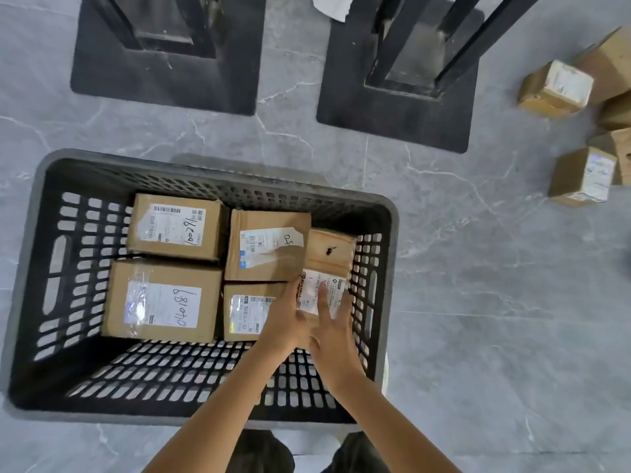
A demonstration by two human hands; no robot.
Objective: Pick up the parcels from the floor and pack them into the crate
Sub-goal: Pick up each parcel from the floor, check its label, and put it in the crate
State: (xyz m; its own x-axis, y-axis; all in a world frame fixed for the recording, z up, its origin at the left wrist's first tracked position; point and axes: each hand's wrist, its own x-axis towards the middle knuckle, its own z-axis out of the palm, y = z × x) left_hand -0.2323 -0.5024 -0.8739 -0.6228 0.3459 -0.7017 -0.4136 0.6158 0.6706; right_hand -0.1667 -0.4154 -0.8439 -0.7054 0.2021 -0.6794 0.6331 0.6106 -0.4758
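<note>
A big black crate (85,233) sits on the grey floor (478,302). Both hands are at a thin parcel (329,250) inside it, against the crate's right wall. The thin parcel's long side runs from the near edge to the far edge. Its white label faces up on the near half, but the print is too small to read. The far half is brown with a small dark mark.

The left hand (286,322) is on the thin parcel's left side. Its fingers go down beside the box, so I cannot tell how they close. The right hand (333,332) lies on the label with its fingers straight and a little apart.

Four more parcels (176,227) lie flat in the far half of the crate, labels up. Two on the left have big numbers written by hand, starting with 18.

Other parcels (582,175) lie on the floor well to the right.
</note>
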